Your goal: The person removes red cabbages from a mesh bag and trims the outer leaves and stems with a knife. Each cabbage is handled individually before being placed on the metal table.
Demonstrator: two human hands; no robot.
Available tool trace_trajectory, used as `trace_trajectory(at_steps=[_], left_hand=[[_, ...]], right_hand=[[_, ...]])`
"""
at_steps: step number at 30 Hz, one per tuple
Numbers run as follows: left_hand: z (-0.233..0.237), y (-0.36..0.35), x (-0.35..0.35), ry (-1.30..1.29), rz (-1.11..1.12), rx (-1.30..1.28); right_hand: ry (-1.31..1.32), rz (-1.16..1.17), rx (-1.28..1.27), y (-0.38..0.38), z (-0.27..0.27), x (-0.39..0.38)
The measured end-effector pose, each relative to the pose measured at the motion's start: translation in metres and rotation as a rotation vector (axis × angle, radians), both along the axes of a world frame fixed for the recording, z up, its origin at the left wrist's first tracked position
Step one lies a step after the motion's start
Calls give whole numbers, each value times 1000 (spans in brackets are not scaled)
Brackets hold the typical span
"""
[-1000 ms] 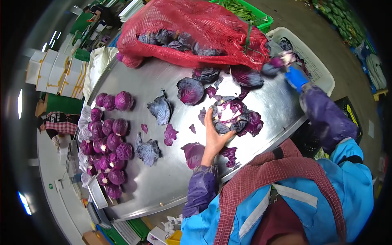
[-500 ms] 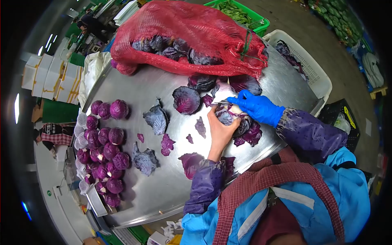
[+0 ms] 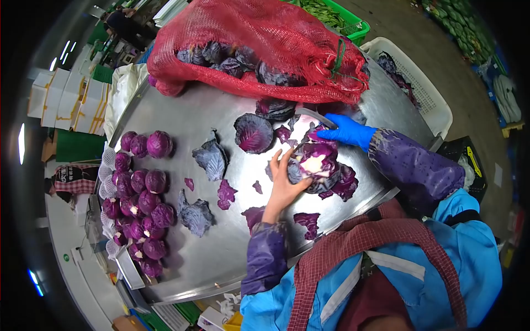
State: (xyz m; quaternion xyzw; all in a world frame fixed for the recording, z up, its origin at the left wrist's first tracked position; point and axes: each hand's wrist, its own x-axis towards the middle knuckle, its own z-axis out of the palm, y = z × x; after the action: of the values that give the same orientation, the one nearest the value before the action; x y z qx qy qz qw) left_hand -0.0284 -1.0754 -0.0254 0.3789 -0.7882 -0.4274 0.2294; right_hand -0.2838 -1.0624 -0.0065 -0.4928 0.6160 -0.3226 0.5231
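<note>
A partly peeled red cabbage [image 3: 319, 160], its pale cut base facing up, sits on the steel table [image 3: 232, 254]. Bare, my left hand [image 3: 286, 179] grips its left side, thumb at the lower edge. My right hand [image 3: 349, 133], in a blue glove, is closed around a knife [image 3: 316, 115] just above the cabbage, with a purple leaf piece by its fingertips. Loose outer leaves surround them: a cupped dark one [image 3: 253, 133], a purple one [image 3: 307, 223] and a grey-blue one [image 3: 211, 159].
A red mesh sack [image 3: 237, 33] of cabbages lies across the table's far side. Peeled cabbages [image 3: 149, 203] are grouped at the left. A white crate [image 3: 436, 105] with leaves stands at the right, beside a green crate [image 3: 359, 34]. Other people are in the background.
My right hand has moved up and off the cabbage, and the knife now shows. The cabbage's pale base is more exposed. My left hand has shifted slightly left and down.
</note>
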Motion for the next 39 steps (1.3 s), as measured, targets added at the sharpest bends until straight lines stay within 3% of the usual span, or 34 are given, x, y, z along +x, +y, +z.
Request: trace_trajectory(at_steps=[1,3,5,6,7,9,11,12,13,15,17,18,19,21,29,31,35,36,37,39], left_hand=[[4,2,6,-28,9,51],[22,16,4,114,200,367],[36,34,-6,106,442,463],[27,41,-16,95,424,140],[23,57,-23,45,490,69],[28,62,-24,5,421,36],[29,58,-27,-19,359,-7],[30,55,-29,-40,320,-46],[33,48,-28,-32,325,-51],[38,36,-29,-91,113,-87],[43,32,-38,-38,148,6],[48,33,-42,-73,175,8],[50,34,-45,-110,202,11],[45,34,-48,-118,194,13],[37,26,-52,-119,180,-38],[38,20,-50,-128,189,-6],[34,8,-41,-155,119,78],[35,11,-39,-113,30,13],[36,12,-37,-70,-61,-56],[31,20,-33,-10,-32,-142]], right_hand=[[-168,-9,213,6,15,4],[-247,-83,179,15,25,13],[-158,-125,183,21,39,20],[-213,-132,-116,23,25,31],[73,-59,-264,34,18,33],[164,20,-221,46,20,32],[-43,-191,-137,53,1,9],[411,-135,-389,49,-32,-25],[690,-145,-400,52,-44,-47],[812,20,-121,56,33,-43],[735,-27,-485,58,32,-21],[608,92,-466,58,47,-5],[530,154,-682,56,32,4],[543,255,-533,64,25,28],[705,257,-516,29,17,25],[792,288,-375,22,23,26],[731,123,-680,3,-20,9],[817,142,-447,-2,-18,-1],[818,134,-372,1,-18,-6],[621,73,-340,15,-16,-4]])
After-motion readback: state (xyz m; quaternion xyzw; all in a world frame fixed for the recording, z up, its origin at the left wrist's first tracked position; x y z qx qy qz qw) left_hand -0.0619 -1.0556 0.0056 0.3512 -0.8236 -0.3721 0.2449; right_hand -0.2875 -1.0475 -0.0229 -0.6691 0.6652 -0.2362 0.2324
